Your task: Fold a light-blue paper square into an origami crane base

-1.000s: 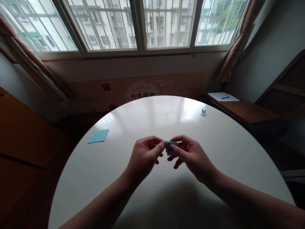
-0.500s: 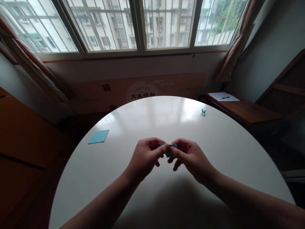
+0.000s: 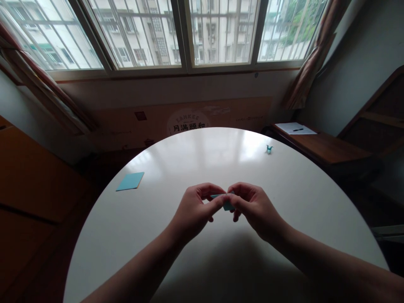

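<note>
A small piece of folded teal paper is pinched between my two hands, a little above the white table. My left hand grips its left side with thumb and fingers. On the other side, my right hand is closed on it, and the two thumbs almost meet. Most of the paper is hidden behind the fingers, so its full shape cannot be made out.
The round white table carries a stack of square teal paper at left and a small teal folded paper bird at far right. Beyond it stands a brown wooden desk with a white sheet and a pen.
My left hand has shifted slightly right, bringing both thumbs closer together. The folded paper has turned a little in my fingers, and its lower part shows slightly farther right.
</note>
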Demonstrator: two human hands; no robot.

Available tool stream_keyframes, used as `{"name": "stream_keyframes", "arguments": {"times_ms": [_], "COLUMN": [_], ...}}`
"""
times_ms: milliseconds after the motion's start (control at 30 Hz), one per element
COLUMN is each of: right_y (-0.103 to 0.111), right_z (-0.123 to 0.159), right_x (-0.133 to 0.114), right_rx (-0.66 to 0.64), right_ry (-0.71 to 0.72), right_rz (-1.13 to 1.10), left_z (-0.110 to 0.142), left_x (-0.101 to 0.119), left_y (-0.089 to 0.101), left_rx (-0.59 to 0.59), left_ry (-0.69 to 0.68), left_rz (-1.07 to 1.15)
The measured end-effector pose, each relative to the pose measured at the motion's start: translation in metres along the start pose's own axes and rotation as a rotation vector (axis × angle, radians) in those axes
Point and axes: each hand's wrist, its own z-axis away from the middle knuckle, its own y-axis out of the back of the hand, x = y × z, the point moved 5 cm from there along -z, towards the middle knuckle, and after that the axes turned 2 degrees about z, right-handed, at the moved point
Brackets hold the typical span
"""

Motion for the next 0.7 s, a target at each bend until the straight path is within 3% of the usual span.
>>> {"name": "stream_keyframes", "arguments": {"times_ms": [133,333,567,700], "right_y": [-0.002,0.0,0.0,-0.001], "right_z": [0.002,0.001,0.001,-0.001], "right_x": [-0.002,-0.003,-0.006,-0.002], "right_rx": [-0.036,-0.029,-0.011,-0.076], "right_ry": [0.026,0.024,-0.019,-0.086], "right_rz": [0.03,0.027,0.045,0.077], "left_z": [0.0,-0.001,-0.003,-0.003], "left_x": [0.0,-0.001,0.002,0.002], "left_y": [0.0,0.001,0.013,0.017], "left_rx": [0.007,0.007,0.113,0.131], "left_ry": [-0.011,0.081,0.059,0.045], "left_rz": [0.042,0.141,0.105,0.038]}}
